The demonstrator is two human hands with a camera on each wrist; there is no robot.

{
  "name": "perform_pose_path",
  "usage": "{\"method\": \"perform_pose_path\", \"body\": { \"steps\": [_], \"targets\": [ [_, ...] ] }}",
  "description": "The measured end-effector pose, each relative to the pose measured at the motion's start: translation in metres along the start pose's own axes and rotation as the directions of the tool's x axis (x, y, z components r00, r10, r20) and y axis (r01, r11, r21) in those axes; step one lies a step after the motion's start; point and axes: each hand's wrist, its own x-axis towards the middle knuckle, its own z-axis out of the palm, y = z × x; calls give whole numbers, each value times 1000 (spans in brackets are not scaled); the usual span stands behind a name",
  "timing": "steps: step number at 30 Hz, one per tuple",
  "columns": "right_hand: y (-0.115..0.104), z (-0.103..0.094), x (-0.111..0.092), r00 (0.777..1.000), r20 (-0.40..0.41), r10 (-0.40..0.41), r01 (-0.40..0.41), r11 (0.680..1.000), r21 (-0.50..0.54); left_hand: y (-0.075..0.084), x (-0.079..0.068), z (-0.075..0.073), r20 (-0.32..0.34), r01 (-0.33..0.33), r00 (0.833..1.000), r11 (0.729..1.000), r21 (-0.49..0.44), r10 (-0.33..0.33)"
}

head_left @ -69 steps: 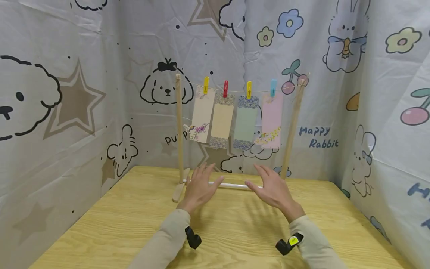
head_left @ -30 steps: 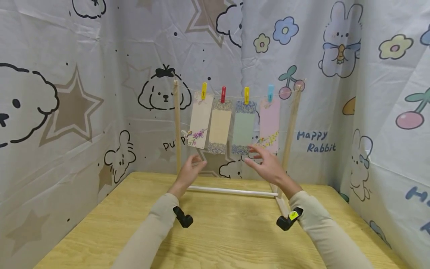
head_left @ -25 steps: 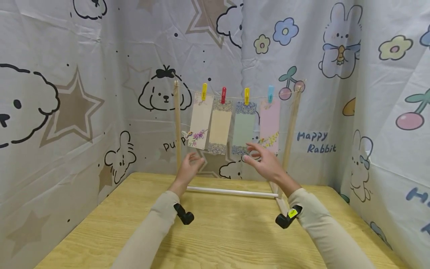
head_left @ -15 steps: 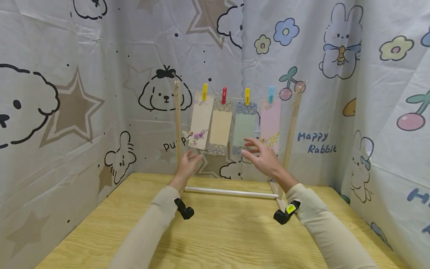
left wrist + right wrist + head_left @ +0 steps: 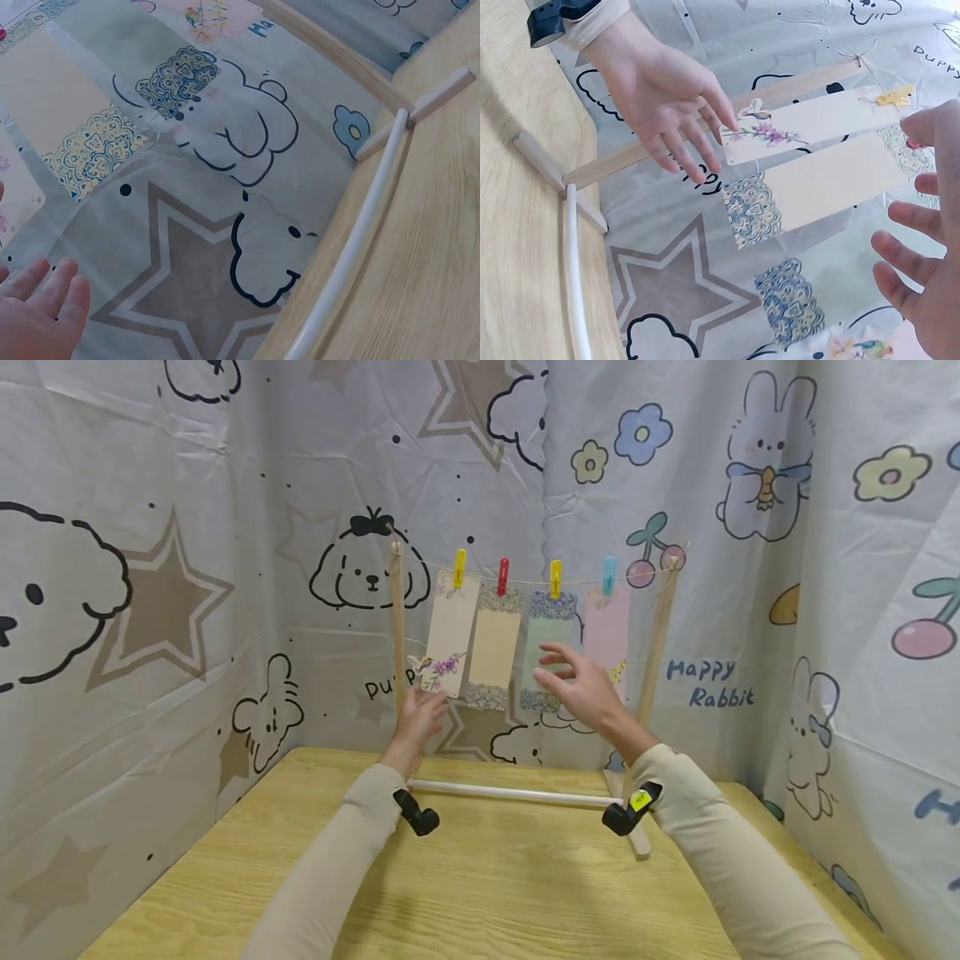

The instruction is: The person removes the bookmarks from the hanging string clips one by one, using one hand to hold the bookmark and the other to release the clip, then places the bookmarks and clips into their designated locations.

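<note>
Four-sided paper cards hang in a row from a thin string: a cream card [image 5: 452,627] with purple flowers, a beige card [image 5: 495,643], a green card [image 5: 546,628] and a pink card [image 5: 606,618]. Clothespins hold them, among them a yellow clothespin [image 5: 460,568], a red clothespin [image 5: 503,577] and a blue clothespin [image 5: 610,575]. My left hand [image 5: 418,722], fingers relaxed, is by the cream card's lower end; the right wrist view shows its palm [image 5: 664,97] facing inward. My right hand [image 5: 588,689], loosely bent and holding nothing, overlaps the green and pink cards in the head view.
Two wooden posts, a left post [image 5: 398,627] and a right post [image 5: 658,635], carry the string. A white rod [image 5: 517,793] joins their wooden feet, such as the right foot [image 5: 639,843], on the wooden table [image 5: 480,877]. Printed curtains [image 5: 337,468] stand behind and at both sides.
Both hands have risen from low before the white rod to the cards' lower part. Over the last second the right hand moves further up and slightly left. The cards still hang clipped.
</note>
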Motion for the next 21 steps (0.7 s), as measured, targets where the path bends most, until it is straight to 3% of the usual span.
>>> {"method": "perform_pose_path", "body": {
  "steps": [12,21],
  "targets": [
    [-22,1,25,999,-32,1,1,999,52,-1,2,-3,-65,-39,997,983,-179,28],
    [-38,1,46,999,22,-32,29,992,121,-1,6,-7,-92,-76,994,977,-202,58]
  ]
}}
